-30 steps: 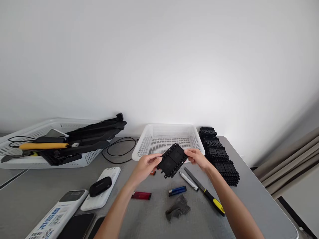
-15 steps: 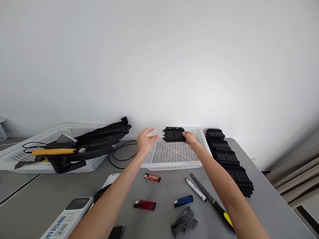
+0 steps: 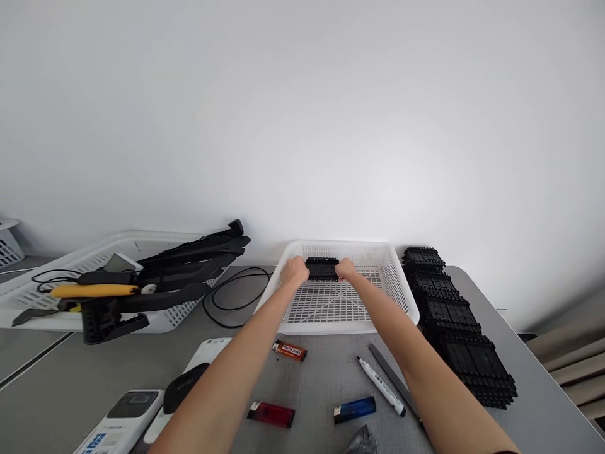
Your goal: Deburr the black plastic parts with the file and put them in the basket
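Note:
A black plastic panel with toothed edges (image 3: 322,269) is stretched between my two hands, low inside a white plastic basket (image 3: 331,326). My left hand (image 3: 295,270) is closed around its left end, and my right hand (image 3: 346,269) grips the right end. The fingertips of both hands are partly hidden from me. To the right of the basket, several stacks of similar black panels (image 3: 451,312) run in a row along the table.
A second white basket (image 3: 163,325) on the left holds black strips and a yellow-handled tool (image 3: 94,290). A black cable (image 3: 222,309) lies between the baskets. Nearer are an orange lighter (image 3: 290,350), a red lighter (image 3: 271,414), a blue lighter (image 3: 354,410), a marker (image 3: 382,386) and a file (image 3: 392,376).
My left hand, open before, has closed on the panel's left end. Both hands have lowered the panel into the basket, and my view has shifted slightly.

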Available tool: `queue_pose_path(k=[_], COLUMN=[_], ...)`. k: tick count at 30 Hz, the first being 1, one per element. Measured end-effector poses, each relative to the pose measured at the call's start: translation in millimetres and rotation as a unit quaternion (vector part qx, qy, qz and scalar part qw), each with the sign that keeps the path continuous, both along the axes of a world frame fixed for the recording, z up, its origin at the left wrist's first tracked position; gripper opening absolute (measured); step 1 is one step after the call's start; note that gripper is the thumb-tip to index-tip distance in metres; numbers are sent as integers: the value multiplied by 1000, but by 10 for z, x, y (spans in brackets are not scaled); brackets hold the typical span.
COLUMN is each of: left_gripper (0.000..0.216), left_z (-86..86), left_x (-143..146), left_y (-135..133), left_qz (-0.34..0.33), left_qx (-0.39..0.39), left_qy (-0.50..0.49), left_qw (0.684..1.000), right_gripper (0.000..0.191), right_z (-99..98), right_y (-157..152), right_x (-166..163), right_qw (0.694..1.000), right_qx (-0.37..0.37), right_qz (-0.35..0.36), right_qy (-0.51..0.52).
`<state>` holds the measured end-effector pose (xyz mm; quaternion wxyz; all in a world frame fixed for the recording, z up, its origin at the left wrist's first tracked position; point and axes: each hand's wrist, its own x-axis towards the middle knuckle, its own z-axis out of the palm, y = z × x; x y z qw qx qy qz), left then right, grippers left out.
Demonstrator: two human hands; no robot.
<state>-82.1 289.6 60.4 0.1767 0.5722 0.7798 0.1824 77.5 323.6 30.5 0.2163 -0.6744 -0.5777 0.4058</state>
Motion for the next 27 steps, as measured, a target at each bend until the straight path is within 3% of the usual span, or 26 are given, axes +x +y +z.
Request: queue_pose_path(k=[3, 6, 11, 15, 19, 22, 25, 27], left_gripper=[25, 20, 15, 25, 26, 24, 39, 46], left_z=[-120, -211, -315, -330, -164, 58, 281, 407], left_x=[51, 107, 172, 226, 229, 274, 500, 762], left_y=[57, 84, 105, 59, -84, -287, -653, -1038], left_qz=[-12, -23, -31, -33, -36, -53, -81, -93], left_qx=[-31, -61, -86, -99, -80, -11, 91, 148], left_qy=[20, 33, 44, 27, -12, -55, -116, -189], left_qw=[999, 997, 995, 994, 996, 997, 986, 966], right_gripper=[36, 36, 36, 37, 34, 37, 47, 52], right_z=[-48, -78, -49, 74, 290, 527, 787, 914], right_y=[43, 27, -44, -120, -234, -366, -654, -1004], right_x=[-98, -181, -245, -217, -58, 159, 349, 400], right_qw=[995, 990, 986, 985, 987, 993, 996, 993], right_qx=[-87, -127, -154, -155, -143, -95, -18, 34], right_qz=[-8, 1, 21, 42, 64, 68, 72, 72], right_qy=[-43, -63, -65, -61, -42, -13, 40, 83])
